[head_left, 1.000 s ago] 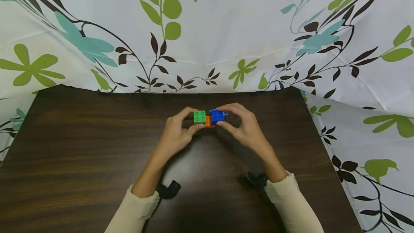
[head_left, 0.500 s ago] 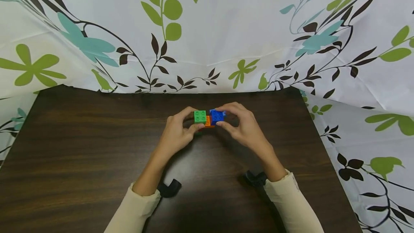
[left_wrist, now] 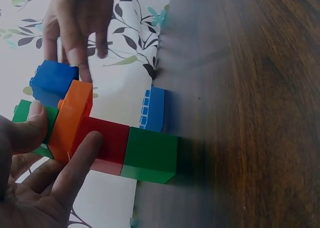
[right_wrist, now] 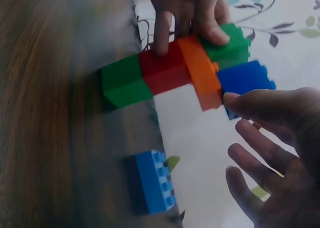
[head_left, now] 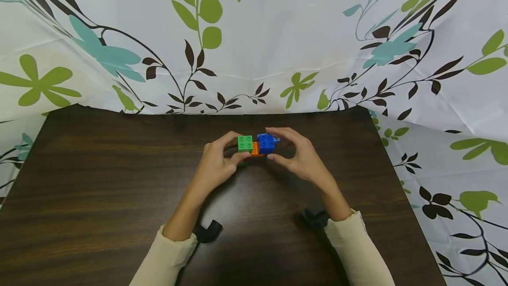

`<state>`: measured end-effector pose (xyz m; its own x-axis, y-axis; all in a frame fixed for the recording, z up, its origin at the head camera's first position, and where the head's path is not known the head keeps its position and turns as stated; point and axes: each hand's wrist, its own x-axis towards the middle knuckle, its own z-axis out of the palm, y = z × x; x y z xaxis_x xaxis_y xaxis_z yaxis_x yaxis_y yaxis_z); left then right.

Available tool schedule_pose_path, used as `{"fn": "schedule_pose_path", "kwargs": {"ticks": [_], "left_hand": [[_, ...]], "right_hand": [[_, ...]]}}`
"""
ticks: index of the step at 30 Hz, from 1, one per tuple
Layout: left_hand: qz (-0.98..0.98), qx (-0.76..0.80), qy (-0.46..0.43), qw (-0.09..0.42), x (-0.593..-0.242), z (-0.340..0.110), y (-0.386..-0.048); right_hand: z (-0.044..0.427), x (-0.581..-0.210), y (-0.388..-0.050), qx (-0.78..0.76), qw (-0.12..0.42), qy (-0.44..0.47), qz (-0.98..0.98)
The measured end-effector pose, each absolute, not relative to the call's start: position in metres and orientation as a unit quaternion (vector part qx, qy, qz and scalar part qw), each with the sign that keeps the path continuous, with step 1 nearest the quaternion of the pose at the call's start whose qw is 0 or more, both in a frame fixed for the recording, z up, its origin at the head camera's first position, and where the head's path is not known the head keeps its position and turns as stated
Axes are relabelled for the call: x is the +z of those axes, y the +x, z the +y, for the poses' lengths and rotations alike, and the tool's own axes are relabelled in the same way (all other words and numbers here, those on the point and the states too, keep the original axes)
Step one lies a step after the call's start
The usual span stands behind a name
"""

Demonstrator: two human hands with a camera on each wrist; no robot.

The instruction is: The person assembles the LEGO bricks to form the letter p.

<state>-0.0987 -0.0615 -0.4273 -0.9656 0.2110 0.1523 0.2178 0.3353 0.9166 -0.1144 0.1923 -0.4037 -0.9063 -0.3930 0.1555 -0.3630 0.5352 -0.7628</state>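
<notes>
A stack of toy building bricks stands upright on the table: a green brick (left_wrist: 151,155) at the bottom, a red brick (right_wrist: 165,67) above it, then a long orange brick (right_wrist: 200,72) laid across. On the orange one sit a green brick (head_left: 244,143) at left and a dark blue brick (head_left: 266,144) at right, with a gap between. My left hand (head_left: 217,162) grips the stack, thumb against the upper green brick and a finger against the red one. My right hand (head_left: 303,158) is around the dark blue brick, thumb and index finger loosely spread at its edges.
A lighter blue brick (right_wrist: 154,183) lies on the dark wooden table (head_left: 99,189), just behind and right of the stack. A leaf-patterned white cloth (head_left: 254,47) hangs along the table's far edge. Black straps (head_left: 208,231) are on both wrists.
My right thumb and index finger have parted slightly from the dark blue brick, which they pinched before. The left hand and the stack stay in place.
</notes>
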Motion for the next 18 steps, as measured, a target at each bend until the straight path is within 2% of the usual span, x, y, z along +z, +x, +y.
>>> {"fn": "schedule_pose_path", "kwargs": {"ticks": [4,18], "left_hand": [[-0.817,-0.562,-0.131,0.0,-0.427,-0.061,-0.099],[-0.823,-0.555,-0.123,-0.004,-0.427,-0.062,-0.099]], "right_hand": [[0.199,-0.409,-0.119,-0.431,0.031,-0.202,0.879],[0.21,-0.432,-0.138,-0.393,0.022,-0.172,0.903]]}}
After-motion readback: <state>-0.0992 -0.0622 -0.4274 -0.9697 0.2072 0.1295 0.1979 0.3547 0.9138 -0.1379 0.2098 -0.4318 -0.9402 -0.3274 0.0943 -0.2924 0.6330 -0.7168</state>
